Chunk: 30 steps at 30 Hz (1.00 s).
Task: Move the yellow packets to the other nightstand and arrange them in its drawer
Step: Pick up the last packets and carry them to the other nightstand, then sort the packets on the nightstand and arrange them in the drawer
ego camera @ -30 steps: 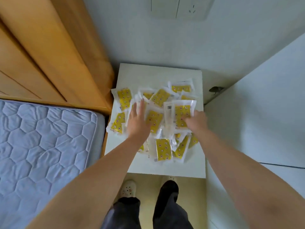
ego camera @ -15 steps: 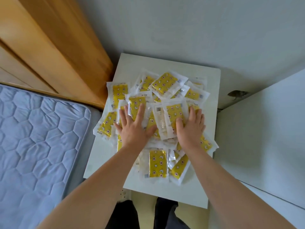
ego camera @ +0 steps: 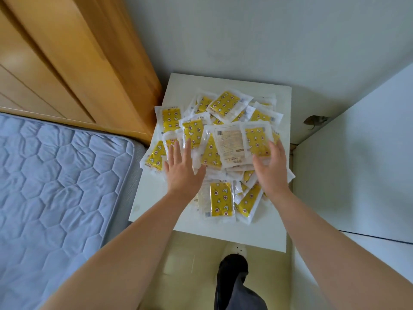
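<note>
Several yellow packets point(ego camera: 223, 104) in clear wrappers lie heaped on a white nightstand point(ego camera: 263, 233). My left hand point(ego camera: 182, 171) lies flat with straight fingers on the left side of the heap. My right hand point(ego camera: 271, 166) rests on the right side, fingers lightly bent over a yellow packet point(ego camera: 257, 139). Between my hands a packet lies label side up point(ego camera: 229, 142). More packets point(ego camera: 221, 199) spread toward the front edge, just below my wrists.
A bed with a blue quilted mattress point(ego camera: 55, 186) stands left of the nightstand, with a wooden headboard point(ego camera: 78, 59) behind it. A white cabinet side point(ego camera: 357, 164) rises on the right. The wall is behind. My slipper and dark trouser leg point(ego camera: 234, 283) are on the floor below.
The view has tilted down a little. Both hands stay on the heap; the right hand has shifted slightly right and its fingers have bent over a packet.
</note>
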Each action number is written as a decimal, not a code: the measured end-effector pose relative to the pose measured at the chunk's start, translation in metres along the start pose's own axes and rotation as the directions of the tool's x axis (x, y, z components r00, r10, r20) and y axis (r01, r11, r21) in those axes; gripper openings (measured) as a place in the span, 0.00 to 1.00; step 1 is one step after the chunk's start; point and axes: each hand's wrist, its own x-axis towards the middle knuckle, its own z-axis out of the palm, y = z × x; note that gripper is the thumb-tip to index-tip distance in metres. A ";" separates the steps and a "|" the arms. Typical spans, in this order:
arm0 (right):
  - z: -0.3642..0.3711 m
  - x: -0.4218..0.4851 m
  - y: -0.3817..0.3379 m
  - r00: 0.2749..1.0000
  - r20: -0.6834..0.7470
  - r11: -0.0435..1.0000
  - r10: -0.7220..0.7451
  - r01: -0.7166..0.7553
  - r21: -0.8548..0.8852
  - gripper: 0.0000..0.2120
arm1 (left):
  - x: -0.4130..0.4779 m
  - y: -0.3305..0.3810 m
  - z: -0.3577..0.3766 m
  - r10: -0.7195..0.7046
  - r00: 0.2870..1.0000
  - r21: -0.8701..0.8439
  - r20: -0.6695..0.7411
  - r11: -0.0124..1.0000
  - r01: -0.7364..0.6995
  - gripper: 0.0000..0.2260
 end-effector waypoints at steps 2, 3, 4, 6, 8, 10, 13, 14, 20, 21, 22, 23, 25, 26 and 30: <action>0.006 -0.022 0.004 1.000 0.020 1.000 -0.019 0.019 -0.007 0.28 | -0.019 -0.008 0.002 0.088 0.996 0.054 0.034 0.995 -0.090 0.35; 0.010 -0.033 0.008 0.999 0.031 1.000 -0.025 0.025 -0.012 0.28 | -0.029 -0.014 0.003 0.121 0.991 0.072 0.063 0.990 -0.125 0.34; 0.014 -0.045 0.012 0.999 0.037 0.999 -0.031 0.032 -0.021 0.28 | -0.039 -0.020 0.005 0.146 0.985 0.085 0.095 0.984 -0.154 0.34; 0.021 -0.070 0.021 0.998 0.033 0.996 -0.052 0.055 -0.070 0.28 | -0.062 -0.035 0.009 0.191 0.969 0.114 0.156 0.971 -0.210 0.33; 0.026 -0.098 0.032 0.996 0.026 0.984 -0.085 0.088 -0.155 0.28 | -0.086 -0.050 0.013 0.224 0.950 0.155 0.215 0.953 -0.260 0.33; 0.034 -0.131 0.044 0.992 0.043 0.962 -0.117 0.124 -0.244 0.28 | -0.116 -0.067 0.018 0.237 0.933 0.184 0.270 0.939 -0.291 0.33; 0.053 -0.179 0.062 0.976 0.104 0.913 -0.190 0.215 -0.346 0.27 | -0.156 -0.090 0.027 0.253 0.909 0.214 0.330 0.918 -0.333 0.33; 0.062 -0.193 0.069 0.966 0.120 0.882 -0.229 0.258 -0.393 0.27 | -0.168 -0.099 0.031 0.265 0.902 0.234 0.341 0.905 -0.354 0.33; 0.103 -0.229 0.119 0.823 0.220 0.646 -0.524 0.552 -0.527 0.25 | -0.182 -0.131 0.074 0.433 0.853 0.356 0.292 0.779 -0.517 0.31; 0.109 -0.227 0.134 0.784 0.241 0.592 -0.573 0.599 -0.540 0.26 | -0.178 -0.135 0.085 0.452 0.844 0.381 0.289 0.754 -0.535 0.31; 0.114 -0.224 0.148 0.762 0.241 0.553 -0.601 0.614 -0.563 0.27 | -0.174 -0.139 0.098 0.462 0.841 0.407 0.282 0.736 -0.541 0.32; 0.118 -0.220 0.160 0.759 0.218 0.533 -0.614 0.602 -0.595 0.29 | -0.171 -0.144 0.111 0.470 0.843 0.433 0.264 0.723 -0.538 0.33; 0.125 -0.212 0.178 0.778 0.127 0.526 -0.616 0.526 -0.669 0.36 | -0.165 -0.153 0.137 0.502 0.842 0.485 0.200 0.696 -0.530 0.34; 0.127 -0.207 0.184 0.780 0.086 0.521 -0.620 0.490 -0.699 0.39 | -0.162 -0.157 0.150 0.531 0.831 0.502 0.165 0.680 -0.534 0.35; 0.141 -0.189 0.196 0.675 -0.050 0.482 -0.736 0.471 -0.739 0.38 | -0.147 -0.169 0.197 0.682 0.721 0.474 -0.120 0.678 -0.562 0.39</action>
